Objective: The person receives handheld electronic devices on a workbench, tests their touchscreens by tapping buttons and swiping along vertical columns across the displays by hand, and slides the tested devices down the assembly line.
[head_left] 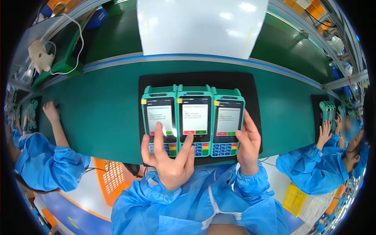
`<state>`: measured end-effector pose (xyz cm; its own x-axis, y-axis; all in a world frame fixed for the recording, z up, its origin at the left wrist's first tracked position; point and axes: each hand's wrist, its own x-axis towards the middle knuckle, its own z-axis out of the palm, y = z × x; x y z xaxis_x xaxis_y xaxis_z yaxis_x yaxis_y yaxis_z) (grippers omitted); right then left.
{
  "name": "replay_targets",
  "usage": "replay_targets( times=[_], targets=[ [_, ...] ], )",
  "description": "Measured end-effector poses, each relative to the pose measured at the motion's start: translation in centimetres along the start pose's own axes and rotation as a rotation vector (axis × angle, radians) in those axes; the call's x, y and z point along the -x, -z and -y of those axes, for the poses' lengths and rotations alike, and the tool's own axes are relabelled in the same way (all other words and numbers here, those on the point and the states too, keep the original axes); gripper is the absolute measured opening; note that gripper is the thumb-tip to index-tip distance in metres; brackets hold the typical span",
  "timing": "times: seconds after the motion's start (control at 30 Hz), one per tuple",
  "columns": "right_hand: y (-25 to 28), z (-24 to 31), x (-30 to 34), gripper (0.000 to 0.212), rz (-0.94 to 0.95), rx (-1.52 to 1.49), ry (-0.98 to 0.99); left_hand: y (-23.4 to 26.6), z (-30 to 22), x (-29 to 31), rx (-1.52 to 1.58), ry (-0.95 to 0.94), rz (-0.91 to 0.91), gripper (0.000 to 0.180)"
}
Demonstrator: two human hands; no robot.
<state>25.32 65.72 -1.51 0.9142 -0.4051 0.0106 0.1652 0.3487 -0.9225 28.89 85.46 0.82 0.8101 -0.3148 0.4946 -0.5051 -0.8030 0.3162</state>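
Three green card payment terminals stand side by side on a black mat (250, 90), their screens lit with text and red and green buttons. My left hand (170, 164) is over the left terminal (158, 113) and the middle terminal (195, 117), fingers spread; one fingertip is at the left screen, another by the red button of the middle one. At the right terminal (228, 117), my right hand (249, 145) lies along its right side, thumb near the green button and fingers partly behind the edge. Each terminal has a yellow tag at its upper left corner and a keypad below.
A white sheet (199, 27) lies beyond the green table (102, 105). An orange basket (113, 180) stands below the table edge at left. Co-workers in blue sit at both sides, more terminals (328, 111) near the right one. A white device with a cable (40, 56) is at the far left.
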Motion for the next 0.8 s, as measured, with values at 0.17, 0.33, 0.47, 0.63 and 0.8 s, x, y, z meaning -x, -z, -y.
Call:
replay_targets(
  times=[0.17,0.33,0.47,0.63,0.8],
  targets=[
    [0.3,0.0,0.2,0.059,-0.001,0.051,0.022,0.9,2.8,-0.1,-0.102,0.098,-0.042,0.020],
    [0.0,0.1,0.3,0.057,0.003,0.100,0.042,1.0,3.4,0.5,-0.058,0.107,-0.004,0.024],
    [0.2,0.3,0.7,0.058,-0.086,0.504,0.293,1.2,3.0,0.4,-0.011,0.078,-0.033,0.026],
    [-0.5,0.3,1.3,0.048,-0.037,0.697,0.371,0.6,0.9,-0.4,0.054,-0.012,-0.036,0.025],
    [0.3,1.2,1.6,0.036,-0.052,0.911,0.420,0.0,-0.3,-0.5,0.138,-0.078,0.002,0.024]
  ],
)
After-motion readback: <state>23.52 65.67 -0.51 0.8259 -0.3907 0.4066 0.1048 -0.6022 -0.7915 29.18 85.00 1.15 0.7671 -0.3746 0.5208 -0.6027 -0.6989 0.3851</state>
